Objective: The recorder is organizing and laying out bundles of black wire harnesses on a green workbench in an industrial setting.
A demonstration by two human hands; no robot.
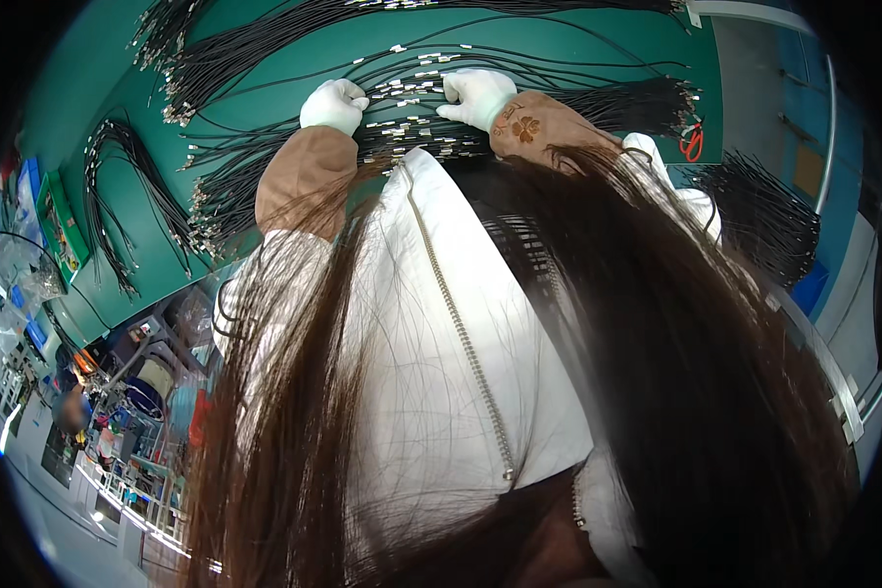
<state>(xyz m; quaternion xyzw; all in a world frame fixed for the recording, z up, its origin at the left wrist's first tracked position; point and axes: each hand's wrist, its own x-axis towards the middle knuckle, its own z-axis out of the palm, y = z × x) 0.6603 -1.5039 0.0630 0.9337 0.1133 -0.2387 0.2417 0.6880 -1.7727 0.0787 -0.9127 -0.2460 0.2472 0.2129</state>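
Note:
Black cables (412, 88) with white labels at their middles lie in a wide bundle across the green table. My left hand (334, 106), in a white glove, is closed at the left of the labels, its thumb and fingertips pinched on a black cable. Opposite it, to the right of the labels, my right hand (477, 98), also gloved, has its fingers curled round a black cable; the exact grip is partly hidden. More labelled cables (416, 132) lie between my forearms, nearer my body.
Another cable bundle (255, 44) stretches along the table's (152, 93) far side. A bent cable bunch (132, 162) lies at left, beside a green bin (61, 225). Red-handled scissors (693, 143) sit near the right edge. More cables (759, 216) hang at right. My hair covers much of the lower view.

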